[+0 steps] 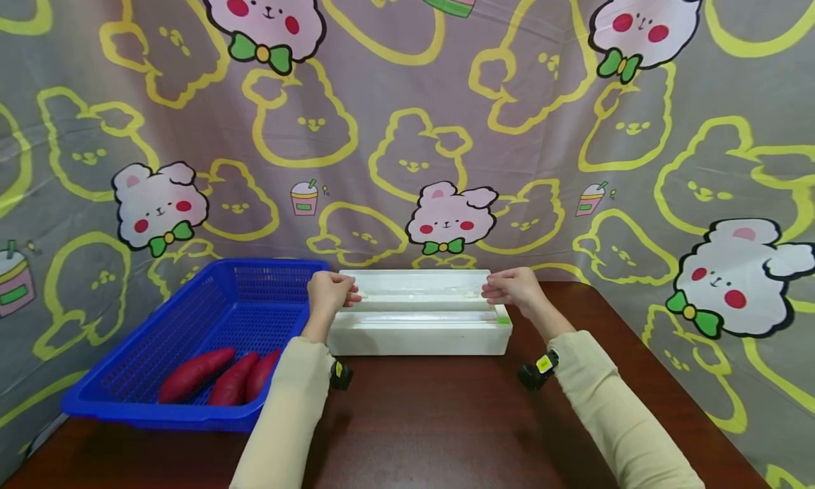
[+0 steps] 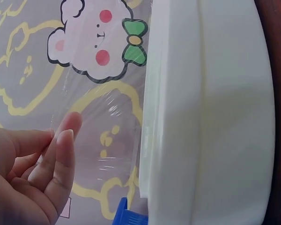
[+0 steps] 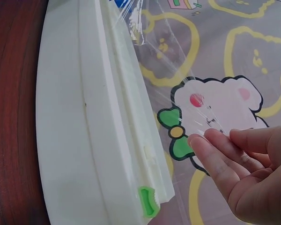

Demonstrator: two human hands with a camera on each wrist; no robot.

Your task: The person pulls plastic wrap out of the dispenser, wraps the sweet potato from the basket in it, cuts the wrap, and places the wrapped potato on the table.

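A white cling film dispenser [image 1: 420, 339] stands on the table in front of me. Clear cling film [image 2: 114, 110] is pulled up out of it, showing as creases and glints in both wrist views. My left hand [image 1: 331, 294] pinches one end of the film's edge between thumb and fingers, above the dispenser's left end. At the opposite end my right hand [image 1: 517, 289] pinches the film in the same way. A green slider [image 3: 148, 201] sits on the dispenser's right end, below that hand.
To the left a blue plastic basket [image 1: 159, 417] holds three red sweet potatoes [image 1: 197, 374], close beside the left forearm. The brown wooden table [image 1: 420, 418] extends in front of the dispenser. A patterned cloth [image 1: 382, 71] hangs behind everything.
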